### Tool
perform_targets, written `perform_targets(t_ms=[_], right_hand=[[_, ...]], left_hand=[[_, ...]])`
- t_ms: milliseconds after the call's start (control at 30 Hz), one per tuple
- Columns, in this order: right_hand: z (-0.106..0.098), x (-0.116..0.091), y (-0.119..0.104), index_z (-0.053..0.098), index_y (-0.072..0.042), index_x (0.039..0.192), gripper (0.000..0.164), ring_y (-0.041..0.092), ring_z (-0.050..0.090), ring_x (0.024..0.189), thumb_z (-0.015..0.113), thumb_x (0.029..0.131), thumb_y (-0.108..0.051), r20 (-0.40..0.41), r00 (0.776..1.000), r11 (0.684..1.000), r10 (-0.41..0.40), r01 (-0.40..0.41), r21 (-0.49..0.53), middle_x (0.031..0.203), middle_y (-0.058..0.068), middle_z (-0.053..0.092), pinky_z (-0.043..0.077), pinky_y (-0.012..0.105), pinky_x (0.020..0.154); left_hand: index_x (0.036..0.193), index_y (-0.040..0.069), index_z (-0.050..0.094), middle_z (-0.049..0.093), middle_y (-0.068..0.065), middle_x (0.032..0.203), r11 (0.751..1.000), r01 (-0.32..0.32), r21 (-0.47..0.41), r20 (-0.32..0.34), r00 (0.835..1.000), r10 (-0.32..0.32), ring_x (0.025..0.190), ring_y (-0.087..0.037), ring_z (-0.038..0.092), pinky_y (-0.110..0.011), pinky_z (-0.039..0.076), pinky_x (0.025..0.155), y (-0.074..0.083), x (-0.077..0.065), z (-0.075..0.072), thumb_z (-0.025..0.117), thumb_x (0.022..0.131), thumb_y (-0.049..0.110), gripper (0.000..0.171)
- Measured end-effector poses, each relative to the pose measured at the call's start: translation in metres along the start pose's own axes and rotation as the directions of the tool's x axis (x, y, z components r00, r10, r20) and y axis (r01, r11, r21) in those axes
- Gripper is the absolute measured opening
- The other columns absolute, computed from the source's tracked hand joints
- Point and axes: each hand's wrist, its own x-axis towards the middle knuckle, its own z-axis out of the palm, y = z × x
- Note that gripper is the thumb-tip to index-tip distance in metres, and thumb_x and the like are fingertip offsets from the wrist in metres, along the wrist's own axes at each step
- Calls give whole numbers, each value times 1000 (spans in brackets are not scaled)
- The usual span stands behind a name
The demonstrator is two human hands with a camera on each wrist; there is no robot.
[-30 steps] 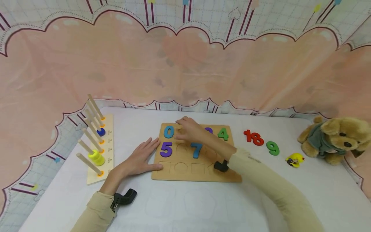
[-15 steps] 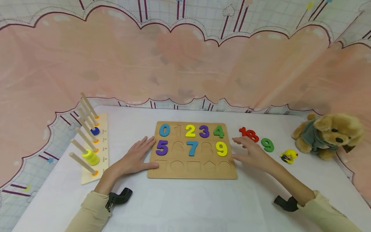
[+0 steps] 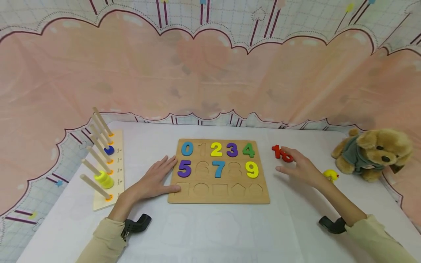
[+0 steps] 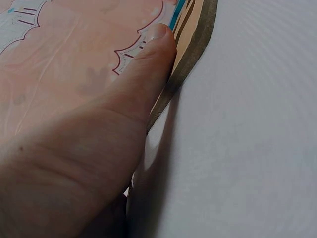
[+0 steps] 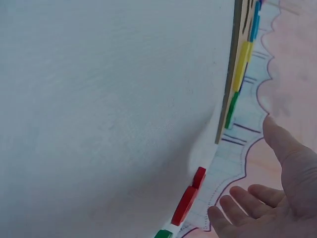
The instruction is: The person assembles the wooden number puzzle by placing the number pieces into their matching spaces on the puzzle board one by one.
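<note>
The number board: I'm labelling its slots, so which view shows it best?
The head view, since the number board lies nearly whole in sight, slots facing up. Each wrist view catches just a thin, slanting strip, cut off at the top.

On the board (image 3: 218, 199) on the surface (image 3: 210, 233), numerals are showing: blue 0 (image 3: 183, 149), hollow 1 (image 3: 202, 149), yellow 2 (image 3: 217, 150), purple 3 (image 3: 233, 149), green 4 (image 3: 251, 150); below, purple 5 (image 3: 185, 167), blue 7 (image 3: 219, 168), yellow 9 (image 3: 255, 170). Toward the right edge, red 1 (image 3: 276, 151) and partly covered red 8 (image 3: 285, 156) are lying.

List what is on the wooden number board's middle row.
Purple 5, blue 7 and yellow 9, with bare recesses either side of the 7. What lies under those numbers is covered.
</note>
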Motion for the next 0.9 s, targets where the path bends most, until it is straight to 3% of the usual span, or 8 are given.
perform_targets(t_ms=[200,900], right_hand=[[3,7,1,29,-1,150,84,46,34,137,71,87,-37,16,1000,1000,13,-13,24,152,27,34,37,65,106],[5,11,6,26,1,150,88,48,32,137,73,85,-35,23,998,998,60,-60,15,152,30,31,36,65,106]], left_hand=[[154,6,25,20,-13,162,1000,-9,13,-4,1000,9,151,-40,10,-61,9,120,-1,0,1,67,81,59,100],[153,5,27,23,-14,162,1000,-22,21,-21,1000,23,150,-40,12,-60,11,120,1,0,-1,68,80,58,99]])
